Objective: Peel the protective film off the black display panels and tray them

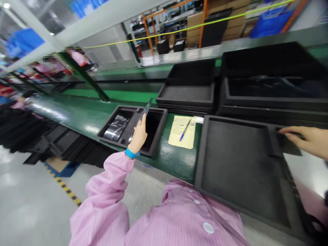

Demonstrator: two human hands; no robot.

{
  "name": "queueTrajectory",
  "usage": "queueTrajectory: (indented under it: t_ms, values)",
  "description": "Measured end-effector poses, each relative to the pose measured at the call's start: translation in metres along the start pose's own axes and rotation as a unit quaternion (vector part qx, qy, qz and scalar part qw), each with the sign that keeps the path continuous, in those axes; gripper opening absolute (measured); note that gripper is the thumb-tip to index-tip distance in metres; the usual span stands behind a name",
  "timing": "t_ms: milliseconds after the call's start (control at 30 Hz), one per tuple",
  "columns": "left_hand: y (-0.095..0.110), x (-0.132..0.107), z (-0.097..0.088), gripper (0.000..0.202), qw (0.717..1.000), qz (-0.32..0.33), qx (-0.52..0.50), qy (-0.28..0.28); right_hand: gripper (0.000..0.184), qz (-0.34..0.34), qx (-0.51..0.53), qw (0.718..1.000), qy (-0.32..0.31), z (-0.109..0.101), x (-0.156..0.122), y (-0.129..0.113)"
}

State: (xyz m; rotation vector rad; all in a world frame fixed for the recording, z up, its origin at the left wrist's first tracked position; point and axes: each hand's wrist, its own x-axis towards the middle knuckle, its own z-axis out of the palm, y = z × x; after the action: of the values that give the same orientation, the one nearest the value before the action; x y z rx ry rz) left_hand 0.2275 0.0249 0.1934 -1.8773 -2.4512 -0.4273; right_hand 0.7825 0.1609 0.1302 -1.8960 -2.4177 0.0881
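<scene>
My left hand (139, 136), with a blue wristband, pinches a thin glossy glass panel (147, 107) that stands tilted above a black foam tray (160, 131). In that tray's left compartment lies a film-covered dark panel (116, 127); a dark sheet shows in the right one. My right hand (306, 138) is at the far right, its fingers closed at the upper right edge of a large black foam tray (241, 164). A dark flat piece (292, 147) shows beneath its fingers; whether the hand holds this or the tray's rim is unclear.
Between the trays, a yellow paper sheet (176, 133) with a blue pen (185, 130) lies on the green bench (176, 164). Behind stand stacked black trays (188, 94) and a larger black bin (271, 99). A white overhead beam (102, 22) crosses above. People in pink work farther left.
</scene>
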Motion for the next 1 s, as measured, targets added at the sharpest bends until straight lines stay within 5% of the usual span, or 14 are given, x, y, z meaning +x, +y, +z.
queueTrajectory:
  t_ms: [133,333,533,667,700,733,800,833,867,900,933,1000]
  values:
    - [0.010,-0.013,0.038,0.076,1.000,-0.002,0.028,-0.013,0.036,0.023,0.000,0.998,-0.066,-0.027,-0.007,-0.019]
    - [0.007,-0.001,0.067,0.056,0.999,-0.012,-0.015,-0.047,0.031,-0.009,0.014,0.999,-0.049,-0.016,-0.022,-0.020]
    - [0.029,0.006,0.051,0.047,0.984,0.012,-0.152,-0.090,0.047,-0.058,0.100,0.993,-0.014,-0.009,-0.024,-0.021]
    - [0.100,-0.033,0.029,0.040,0.935,0.118,-0.293,-0.160,0.075,-0.111,0.165,0.980,-0.002,-0.063,-0.031,-0.019]
    - [0.123,-0.047,0.025,0.039,0.907,0.144,-0.339,-0.207,0.076,-0.125,0.175,0.977,0.007,-0.086,-0.038,-0.022]
    - [0.146,-0.060,0.021,0.041,0.817,0.144,-0.444,-0.338,0.074,-0.140,0.181,0.973,0.021,-0.109,-0.050,-0.028]
    - [0.190,-0.085,0.014,0.056,0.581,0.092,-0.560,-0.583,0.056,-0.170,0.174,0.968,0.063,-0.151,-0.084,-0.053]
    - [0.209,-0.095,0.010,0.063,0.458,0.068,-0.586,-0.665,0.043,-0.190,0.164,0.963,0.097,-0.166,-0.106,-0.073]
    - [0.225,-0.103,0.005,0.068,0.364,0.041,-0.611,-0.702,0.025,-0.251,0.113,0.950,0.147,-0.175,-0.130,-0.098]
    - [0.237,-0.110,0.000,0.070,0.305,0.016,-0.642,-0.703,0.014,-0.277,0.068,0.940,0.188,-0.177,-0.156,-0.125]
    - [0.246,-0.114,-0.005,0.068,0.284,-0.007,-0.682,-0.674,0.021,-0.284,0.027,0.932,0.225,-0.175,-0.181,-0.153]
    - [0.255,-0.118,-0.016,0.055,0.323,-0.041,-0.749,-0.578,0.033,-0.237,-0.028,0.922,0.306,-0.161,-0.220,-0.201]
